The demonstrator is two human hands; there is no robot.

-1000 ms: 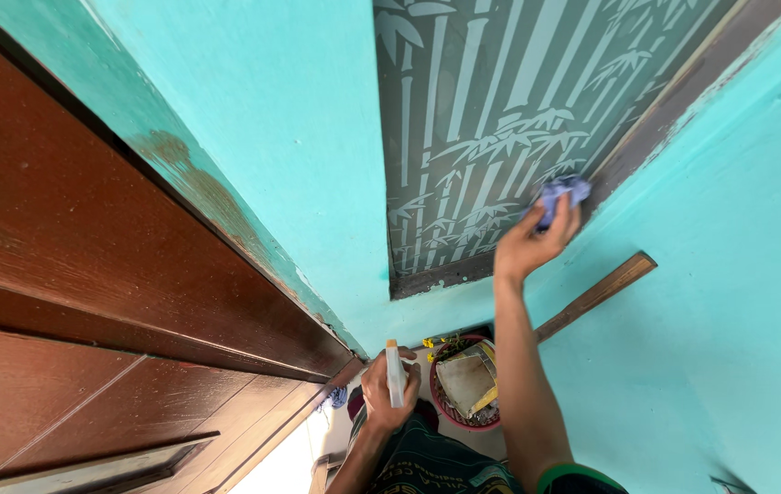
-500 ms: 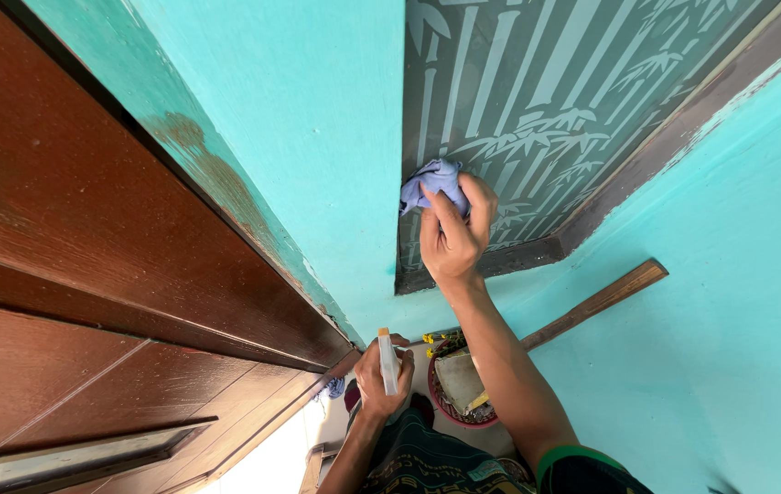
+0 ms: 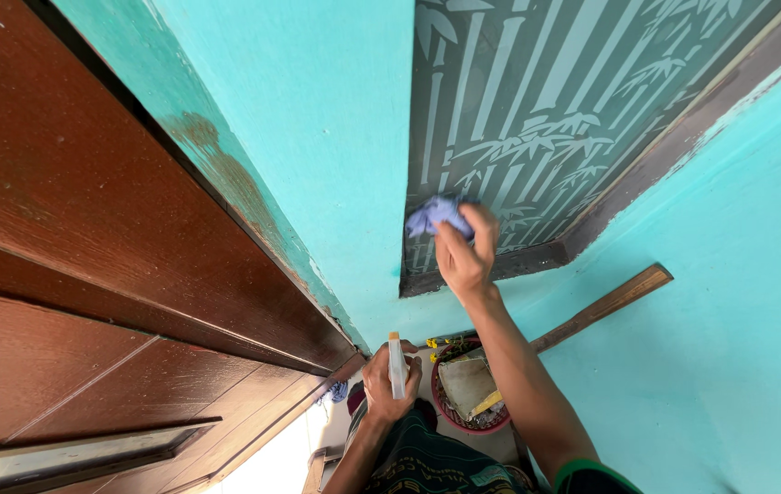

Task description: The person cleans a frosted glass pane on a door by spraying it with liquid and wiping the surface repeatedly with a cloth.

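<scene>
My right hand (image 3: 465, 254) presses a crumpled lilac cloth (image 3: 432, 216) against the lower left corner of a dark glass pane (image 3: 555, 101) frosted with a bamboo pattern. The pane sits in a brown frame (image 3: 646, 174) set into a turquoise wall. Lower down, my left hand (image 3: 388, 391) is closed around a white spray bottle (image 3: 397, 364), held upright near my waist and away from the glass.
A brown wooden door (image 3: 70, 274) fills the left side. A wooden stick (image 3: 603, 307) leans against the turquoise wall (image 3: 738, 320) on the right. Below stands a red round basket (image 3: 469, 389) holding a folded beige cloth and yellow items.
My right hand swept the cloth from the pane's lower right corner across to its lower left, then slid slightly down. The left hand with the bottle stayed about where it was.
</scene>
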